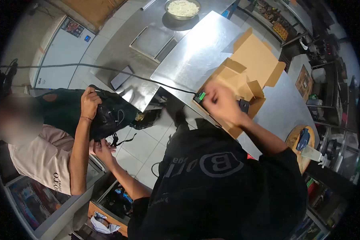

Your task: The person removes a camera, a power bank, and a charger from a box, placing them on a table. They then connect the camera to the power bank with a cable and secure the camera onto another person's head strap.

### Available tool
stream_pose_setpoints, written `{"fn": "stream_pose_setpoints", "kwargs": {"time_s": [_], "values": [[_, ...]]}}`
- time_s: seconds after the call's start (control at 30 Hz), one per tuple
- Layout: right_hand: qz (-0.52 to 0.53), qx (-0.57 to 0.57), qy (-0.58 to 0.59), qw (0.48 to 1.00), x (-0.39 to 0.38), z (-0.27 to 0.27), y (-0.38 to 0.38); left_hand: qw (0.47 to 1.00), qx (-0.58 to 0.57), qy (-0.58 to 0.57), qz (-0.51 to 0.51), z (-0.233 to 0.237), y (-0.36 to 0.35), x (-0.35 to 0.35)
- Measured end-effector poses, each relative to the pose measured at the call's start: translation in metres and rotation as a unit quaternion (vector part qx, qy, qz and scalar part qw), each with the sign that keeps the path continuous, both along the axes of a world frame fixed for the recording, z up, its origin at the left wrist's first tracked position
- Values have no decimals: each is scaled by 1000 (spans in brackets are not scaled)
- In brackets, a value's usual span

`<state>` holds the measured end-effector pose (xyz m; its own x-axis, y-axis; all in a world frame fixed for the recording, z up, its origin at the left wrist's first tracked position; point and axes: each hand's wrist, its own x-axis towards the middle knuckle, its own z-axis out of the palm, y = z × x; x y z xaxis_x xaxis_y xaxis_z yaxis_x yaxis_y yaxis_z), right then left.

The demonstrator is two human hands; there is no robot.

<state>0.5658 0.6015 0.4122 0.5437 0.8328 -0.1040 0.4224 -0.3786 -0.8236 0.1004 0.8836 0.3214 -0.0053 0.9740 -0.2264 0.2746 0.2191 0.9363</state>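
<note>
Cardboard box point(255, 60), open, with its lid and side flaps spread, lies on the metal table point(196, 52), in front of the person and toward their right; the right hand point(222, 102) is directly over its near part. The table is the largest thing here, its bare steel reaching beyond the box on both sides. To the left stands another person point(40, 158) in a beige shirt, one hand raised at a black bag point(104, 120) that hangs against dark green cloth point(64, 110). On the right, a round wooden board point(295, 140) sits near the table's end, and at the far end of the metal surfaces is a bowl point(183, 9) of white food. A phone point(122, 77) lies near the table's left corner.

The right hand is blurred, its fingers curled inward; whether they close on anything cannot be told. Just beside its fingertips is a small black device point(201, 96) with a green patch, where a dark cable point(148, 78) ends. Another dark item point(244, 105) shows at the wrist side of that hand. The left hand point(104, 154) is well apart from the box, at the bag's lower edge, fingers partly bent; its hold is unclear.
</note>
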Motion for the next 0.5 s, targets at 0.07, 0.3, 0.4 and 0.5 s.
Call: {"fn": "stream_pose_setpoints", "kwargs": {"time_s": [0.07, 0.3, 0.4, 0.5], "values": [[-4, 25, -101, 995, 22, -32, -11, 1000, 11, -14, 25, -3, 0, 14], [106, 7, -69, 992, 34, -95, -8, 993, 76, -63, 71, -21, 8, 31], [118, 9, 2, 993, 38, -93, -1, 991, 115, 54, 39, -19, 12, 11], [151, 17, 70, 986, 56, -83, -5, 980, 117, 158, 17, -32, 16, -26]]}}
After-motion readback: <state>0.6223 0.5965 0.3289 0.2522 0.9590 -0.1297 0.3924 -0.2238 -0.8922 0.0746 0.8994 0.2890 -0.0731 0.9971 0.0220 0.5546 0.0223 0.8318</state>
